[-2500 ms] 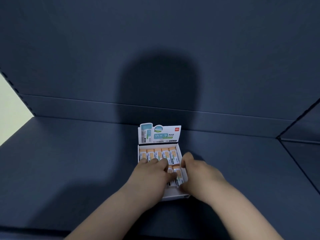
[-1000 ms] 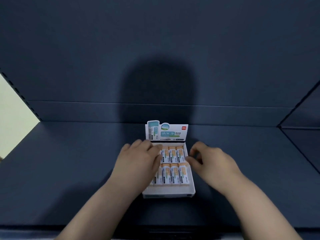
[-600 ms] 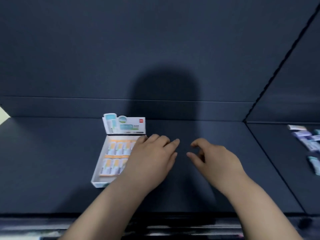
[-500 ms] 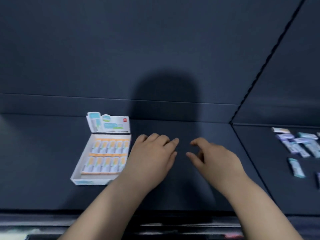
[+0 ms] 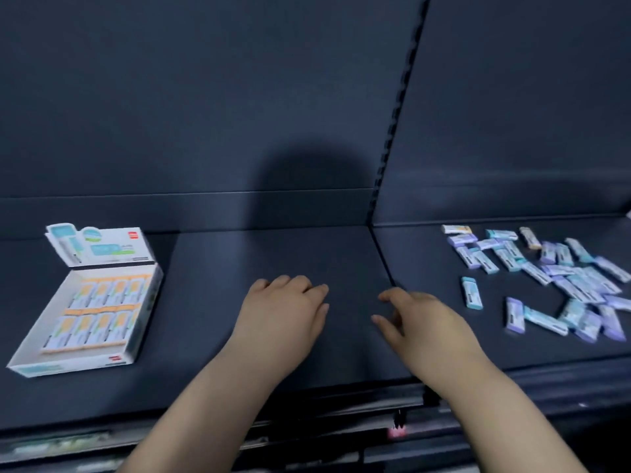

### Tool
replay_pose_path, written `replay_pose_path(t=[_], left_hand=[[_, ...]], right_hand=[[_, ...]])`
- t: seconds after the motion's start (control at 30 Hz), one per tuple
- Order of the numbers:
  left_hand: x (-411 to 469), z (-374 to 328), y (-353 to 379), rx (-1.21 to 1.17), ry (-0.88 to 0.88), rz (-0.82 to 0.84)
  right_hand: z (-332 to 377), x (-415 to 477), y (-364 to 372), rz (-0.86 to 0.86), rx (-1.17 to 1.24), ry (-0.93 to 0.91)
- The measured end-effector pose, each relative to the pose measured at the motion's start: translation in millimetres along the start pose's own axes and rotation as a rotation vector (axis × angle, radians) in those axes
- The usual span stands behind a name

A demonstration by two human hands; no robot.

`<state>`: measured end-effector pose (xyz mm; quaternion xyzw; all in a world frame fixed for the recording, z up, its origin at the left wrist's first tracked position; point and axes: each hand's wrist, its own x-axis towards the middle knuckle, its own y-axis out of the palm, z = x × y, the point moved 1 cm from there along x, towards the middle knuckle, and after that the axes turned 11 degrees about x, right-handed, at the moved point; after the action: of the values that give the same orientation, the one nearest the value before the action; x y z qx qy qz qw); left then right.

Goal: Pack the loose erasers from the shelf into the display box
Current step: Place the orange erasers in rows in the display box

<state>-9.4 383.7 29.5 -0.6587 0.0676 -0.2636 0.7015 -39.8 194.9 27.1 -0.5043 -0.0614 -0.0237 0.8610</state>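
Though near right fingers (image 5: 387, 296), loose erasers (image 5: 577, 287) apart.

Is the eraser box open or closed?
Open. The display box has its lid flap standing up at the back, and two rows of erasers show inside.

The white display box (image 5: 68, 366) lay open at the shelf's (image 5: 273, 254) left, flap upright, holding two rows of orange-banded erasers (image 5: 99, 315). The loose erasers (image 5: 577, 285), blue and purple, lay scattered well apart at right.
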Motion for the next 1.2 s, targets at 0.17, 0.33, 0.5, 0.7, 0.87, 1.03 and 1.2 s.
replay_pose_path(t=[0.17,0.33,0.5,0.7,0.87,1.03,1.2], left_hand=[[12,-27,0,-0.046,0.105,-0.010],[16,-64,8,-0.062,0.151,-0.078],[32,-121,10,-0.065,0.146,-0.088],[69,-224,5,-0.130,0.070,-0.082],[96,-299,2,-0.147,0.021,-0.029],[109,-308,3,-0.115,-0.050,-0.029],[125,-291,22,-0.032,-0.078,0.031]], right_hand=[[-18,-24,-13,-0.050,0.054,0.090],[-45,-43,-27,-0.069,0.099,0.125],[-97,-59,-58,-0.084,0.126,0.114],[-191,-72,-123,-0.069,0.086,0.102],[-261,-74,-168,-0.065,0.059,0.097],[-281,-58,-176,-0.013,0.109,0.057],[-283,-30,-165,0.004,0.137,0.041]])
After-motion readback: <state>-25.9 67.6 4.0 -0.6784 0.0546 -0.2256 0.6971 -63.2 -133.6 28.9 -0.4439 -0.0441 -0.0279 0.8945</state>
